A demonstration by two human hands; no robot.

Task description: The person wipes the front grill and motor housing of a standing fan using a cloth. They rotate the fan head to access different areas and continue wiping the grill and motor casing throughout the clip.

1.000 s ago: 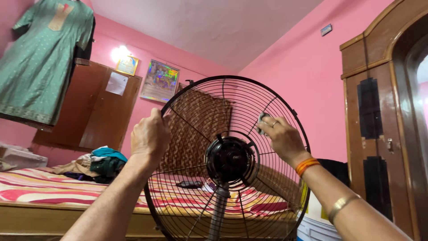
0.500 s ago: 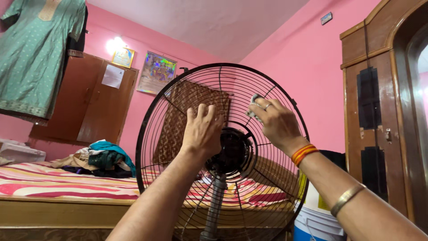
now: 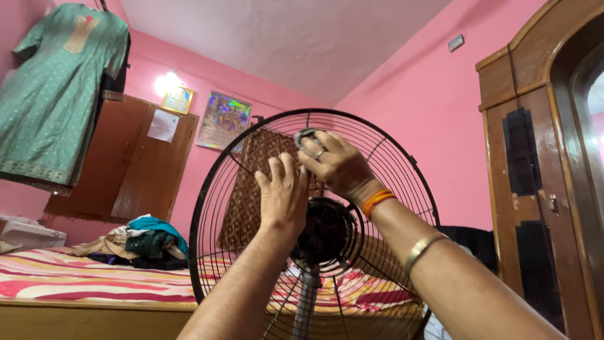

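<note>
- Filling the right edge of the view at three o'clock, a brown wooden wardrobe [image 3: 541,182] with dark glossy panels stands against the pink wall.
- Lying low at eight o'clock, a bed [image 3: 94,283] with a striped red and yellow sheet carries a heap of clothes [image 3: 148,242] near its far side.
- Hanging at ten o'clock, a green dress [image 3: 60,88] covers part of a brown cupboard [image 3: 126,170].
- Standing in the middle of the view, a black wire fan guard [image 3: 207,189] on a grey pole has its dark hub [image 3: 324,230] just below the two hands.
- Reaching up from five o'clock, the right arm is bent at the wrist, with orange and gold bangles on it; the right hand [image 3: 336,165] is clenched around a small grey cloth [image 3: 306,136] and presses it on the wires at twelve o'clock of the guard, near the rim.
- Rising from six o'clock, the left forearm runs straight up; the left hand [image 3: 282,194] lies flat and released, fingers together and pointing up, resting on the wires just above the hub at eleven o'clock, touching the right hand's side.
</note>
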